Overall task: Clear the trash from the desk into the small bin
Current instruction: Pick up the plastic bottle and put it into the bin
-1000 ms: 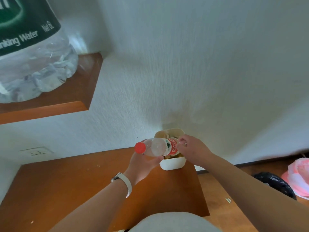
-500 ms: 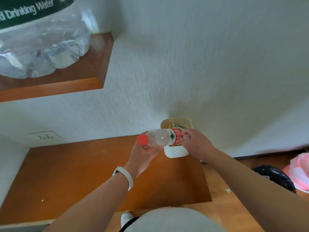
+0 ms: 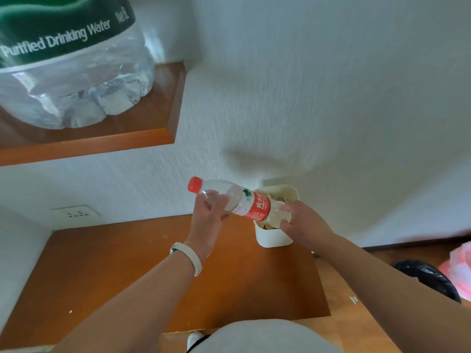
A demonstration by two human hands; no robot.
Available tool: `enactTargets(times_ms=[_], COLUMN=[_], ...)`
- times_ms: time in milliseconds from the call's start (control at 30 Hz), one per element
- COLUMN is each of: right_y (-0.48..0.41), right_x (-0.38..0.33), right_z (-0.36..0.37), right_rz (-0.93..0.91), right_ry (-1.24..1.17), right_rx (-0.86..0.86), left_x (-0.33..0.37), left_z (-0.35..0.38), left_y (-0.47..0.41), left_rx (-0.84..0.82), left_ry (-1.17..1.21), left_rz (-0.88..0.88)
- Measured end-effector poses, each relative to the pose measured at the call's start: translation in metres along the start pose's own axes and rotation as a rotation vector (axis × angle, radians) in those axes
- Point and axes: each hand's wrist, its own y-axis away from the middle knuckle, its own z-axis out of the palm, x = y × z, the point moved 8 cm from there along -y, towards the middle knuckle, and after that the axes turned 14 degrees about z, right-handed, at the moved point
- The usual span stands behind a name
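Clear plastic forms the large water jug at upper left, its green label reading "Purified Drinking Water"; it stands on a wooden shelf fixed to the white wall. Below the shelf, a wall socket sits just above the far left edge of the wooden desk. The desk surface near the person is bare apart from small specks.

The left hand, with a white wristband on the wrist, is curled around the neck and shoulder of the plastic bottle, below its red cap. The bottle's long axis runs diagonally: the cap points up and to the left, the base down and to the right, into the mouth of the small bin. The right hand is closed on the base end at the bin's rim, its fingers wrapped over the bottle.

The cream bin stands at the far right corner of the desk, against the wall; pale trash already shows inside it. Right of the desk edge lies wooden floor, with a black bag and a pink bag well apart from the bin.
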Motion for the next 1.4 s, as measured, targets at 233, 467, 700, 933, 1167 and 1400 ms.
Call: enactTargets(times_ms=[233, 467, 700, 933, 1167, 1400], right_y=[0.0, -0.003, -0.008, -0.012, -0.008, -0.008], right_x=[0.011, 0.017, 0.026, 0.028, 0.028, 0.027], right_z=[-0.002, -0.007, -0.014, -0.008, -0.005, -0.011], right_rz=[-0.02, -0.033, -0.038, -0.022, -0.04, -0.034], right_ry=[0.01, -0.055, -0.069, -0.092, -0.046, -0.061], right_rx=[-0.011, 0.01, 0.041, 0.03, 0.045, 0.06], left_x=[0.003, -0.014, -0.023, -0.044, -0.051, -0.049], left_z=[0.028, 0.055, 0.061, 0.05, 0.041, 0.036], left_y=[-0.034, -0.049, -0.043, -0.024, -0.014, -0.015], left_rx=[0.05, -0.115, -0.174, -0.079, -0.094, 0.044], left_ry=[-0.008, -0.396, -0.44, -0.126, -0.142, 0.085], left_rz=[-0.047, -0.034, -0.091, -0.305, -0.276, -0.327])
